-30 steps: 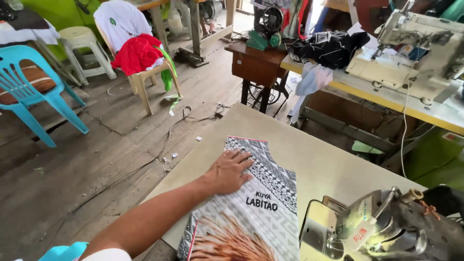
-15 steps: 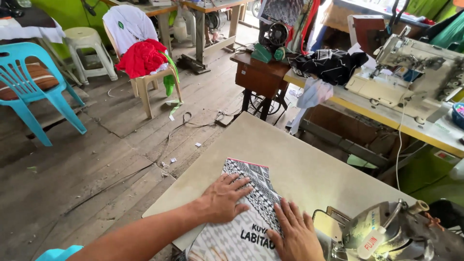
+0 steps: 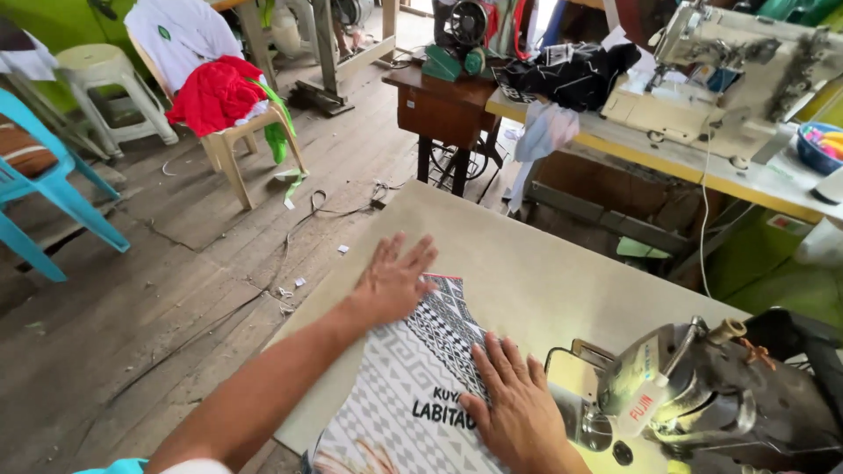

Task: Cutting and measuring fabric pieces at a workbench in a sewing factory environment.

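Head view: left hand (image 3: 392, 283) lies flat, fingers spread wide, palm down on the far left edge of the patterned fabric piece (image 3: 413, 386), gripping nothing, just pressing. Right hand (image 3: 518, 405) is also flat with fingers spread, on the right part of the same fabric, close to the sewing machine (image 3: 702, 395) at near right. Neither hand pinches or holds anything. The fabric lies flat on the beige worktable (image 3: 544, 272), near-centre, grey-and-white geometric print with a darker black band on its far right edge and some printed lettering.

Doing it well, as a judgement: keep both palms flat, smooth outward from the middle so no wrinkle stays, keep the edge square to the machine bed, keep fingers away from the needle area.

Counts: one fabric piece under the hands, two hands, one machine right at the table. Two more sewing machines far off, a white one (image 3: 702, 88) far right and a dark one (image 3: 465, 35) far centre. Chairs: one blue plastic chair (image 3: 44, 184) at left, one beige chair (image 3: 237, 132) piled with red cloth (image 3: 215, 92) and white cloth, one white stool (image 3: 105, 83). One blue bowl (image 3: 821, 149) far right.
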